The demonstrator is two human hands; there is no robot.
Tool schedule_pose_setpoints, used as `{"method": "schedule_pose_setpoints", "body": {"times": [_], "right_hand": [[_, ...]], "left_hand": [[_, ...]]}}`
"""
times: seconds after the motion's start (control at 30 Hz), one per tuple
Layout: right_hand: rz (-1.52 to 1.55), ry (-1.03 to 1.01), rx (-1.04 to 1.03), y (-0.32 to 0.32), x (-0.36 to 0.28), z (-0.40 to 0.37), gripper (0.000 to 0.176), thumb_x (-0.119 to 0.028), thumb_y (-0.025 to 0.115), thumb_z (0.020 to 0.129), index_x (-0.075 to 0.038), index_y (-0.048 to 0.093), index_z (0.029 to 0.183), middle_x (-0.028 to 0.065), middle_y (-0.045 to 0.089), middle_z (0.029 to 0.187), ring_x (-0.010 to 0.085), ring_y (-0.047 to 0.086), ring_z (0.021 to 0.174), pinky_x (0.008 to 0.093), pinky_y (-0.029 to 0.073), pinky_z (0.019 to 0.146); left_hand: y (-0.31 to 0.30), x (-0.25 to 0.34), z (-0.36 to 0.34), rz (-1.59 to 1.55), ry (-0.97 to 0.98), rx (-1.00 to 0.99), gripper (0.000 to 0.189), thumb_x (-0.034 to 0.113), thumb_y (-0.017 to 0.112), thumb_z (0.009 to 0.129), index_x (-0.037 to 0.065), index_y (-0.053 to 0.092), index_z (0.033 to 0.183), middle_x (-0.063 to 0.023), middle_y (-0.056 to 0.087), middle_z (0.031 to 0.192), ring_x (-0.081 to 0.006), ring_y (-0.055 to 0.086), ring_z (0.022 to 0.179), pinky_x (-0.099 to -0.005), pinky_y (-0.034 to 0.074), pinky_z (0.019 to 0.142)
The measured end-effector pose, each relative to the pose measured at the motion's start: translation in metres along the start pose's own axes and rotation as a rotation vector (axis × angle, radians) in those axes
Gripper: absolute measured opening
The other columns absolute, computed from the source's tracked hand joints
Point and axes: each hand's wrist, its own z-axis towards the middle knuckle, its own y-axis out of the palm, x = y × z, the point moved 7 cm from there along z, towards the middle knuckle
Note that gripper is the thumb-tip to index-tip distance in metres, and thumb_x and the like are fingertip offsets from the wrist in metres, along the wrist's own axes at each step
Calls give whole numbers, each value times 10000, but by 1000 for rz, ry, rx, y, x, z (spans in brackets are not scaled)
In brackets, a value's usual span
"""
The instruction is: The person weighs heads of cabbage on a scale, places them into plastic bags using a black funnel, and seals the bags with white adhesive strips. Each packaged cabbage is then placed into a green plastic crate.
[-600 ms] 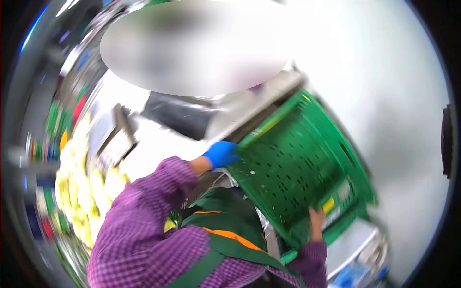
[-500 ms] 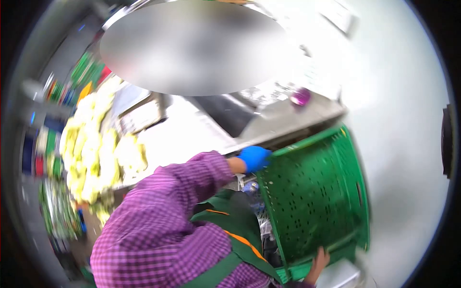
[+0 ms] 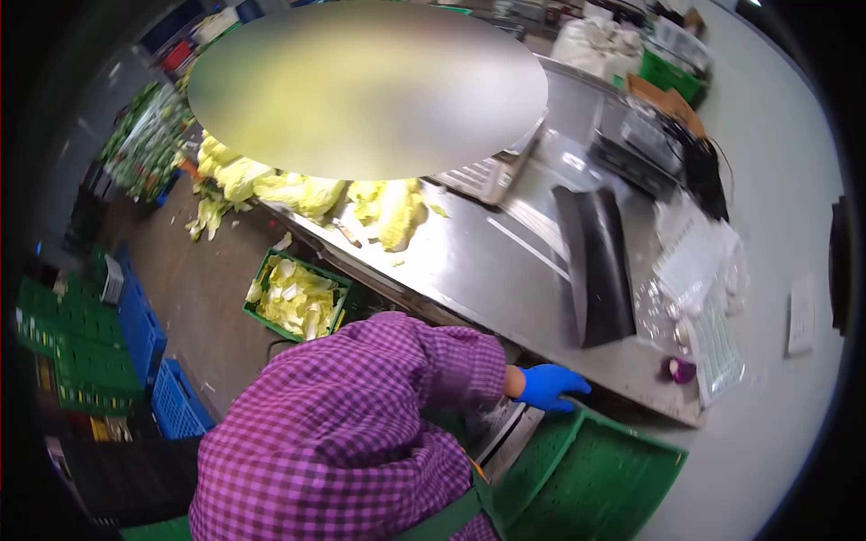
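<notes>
My left hand (image 3: 552,388), in a blue glove, is at the upper corner of a green crate (image 3: 613,473), close to the front edge of the metal table (image 3: 465,270). Its fingers are stretched out and apart, with nothing seen between them. The crate stands tilted at the bottom right, partly cut off by the frame. My right hand is out of view. A small purple item (image 3: 678,370) lies on the table beyond my left hand.
Leafy yellow-green vegetables (image 3: 388,212) lie along the table. Left of the table stands a green crate of leaves (image 3: 298,298). A black sheet-like object (image 3: 600,270), a scale (image 3: 478,178) and plastic bags (image 3: 690,261) are on the table. Blue crates (image 3: 176,401) stand at the left.
The view has swung, showing more table and floor. The green crate appears lower. My left hand has gone from closed on its rim to fingers stretched. My right hand has left the view.
</notes>
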Motion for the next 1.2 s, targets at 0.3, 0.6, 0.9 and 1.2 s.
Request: {"method": "schedule_pose_setpoints", "body": {"times": [0.3, 0.6, 0.9, 1.2], "right_hand": [[290, -536, -417, 238, -311, 33, 624, -127, 665, 779, -22, 399, 1334, 173, 520, 1199, 259, 507, 1050, 352, 437, 844], [-355, -788, -403, 352, -426, 10, 443, -3, 591, 716, 52, 547, 1153, 246, 576, 1114, 400, 519, 1058, 430, 395, 937], [-598, -775, -834, 281, -549, -111, 389, -230, 603, 841, -10, 574, 1161, 198, 641, 927, 356, 600, 871, 365, 469, 779], [48, -654, -922, 345, -646, -137, 398, -47, 612, 833, 36, 507, 1208, 94, 639, 951, 123, 601, 817, 246, 472, 737]], "left_hand": [[-282, -133, -207, -22, -274, 517, 370, 217, 590, 880, 89, 562, 1226, -124, 612, 1153, -241, 607, 1025, -343, 469, 900], [-595, -288, -424, -143, -818, 1477, 619, 230, 687, 802, 48, 424, 1332, -160, 551, 1222, -233, 553, 1083, -333, 435, 927], [-736, -399, -459, -49, -1317, 1681, 1338, 623, 782, 516, 131, -24, 1464, -227, 24, 1503, -464, 169, 1345, -504, 284, 1063], [-722, -396, -463, -974, -602, 1825, 633, 396, 687, 714, 148, 476, 1257, -73, 596, 1122, -214, 567, 1005, -427, 429, 871]]}}
